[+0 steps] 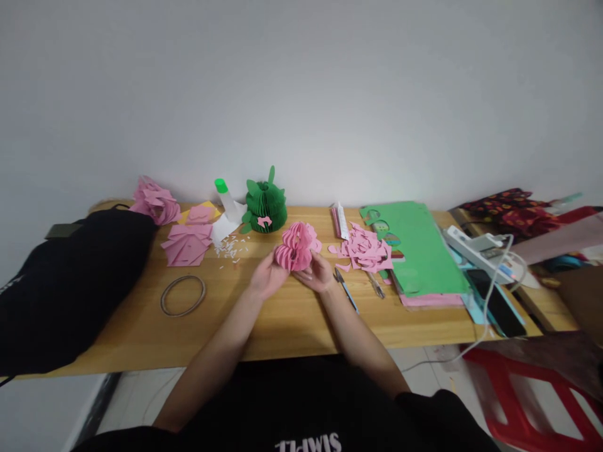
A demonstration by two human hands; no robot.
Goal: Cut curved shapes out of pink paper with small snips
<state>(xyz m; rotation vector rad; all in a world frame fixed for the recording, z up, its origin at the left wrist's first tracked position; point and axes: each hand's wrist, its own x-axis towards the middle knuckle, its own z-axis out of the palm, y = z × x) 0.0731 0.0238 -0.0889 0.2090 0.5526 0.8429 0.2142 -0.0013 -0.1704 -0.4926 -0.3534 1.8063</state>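
Note:
A pink folded-paper honeycomb ball (296, 246) rests on the wooden table (282, 320) in the middle of the view. My left hand (266, 277) grips its lower left side and my right hand (319, 274) holds its lower right side. Behind it stands a green paper honeycomb ball (266, 206) with leaf shapes and a small pink scrap on it. A pile of pink paper offcuts (365, 248) lies just to the right of my right hand.
A black bag (61, 282) covers the table's left end. Pink folded sheets (187, 243), a glue bottle with a green cap (225, 199), a ring (183, 295), pens (347, 290), a green paper stack (414, 245), a power strip (475, 246) and a phone (499, 304) lie around.

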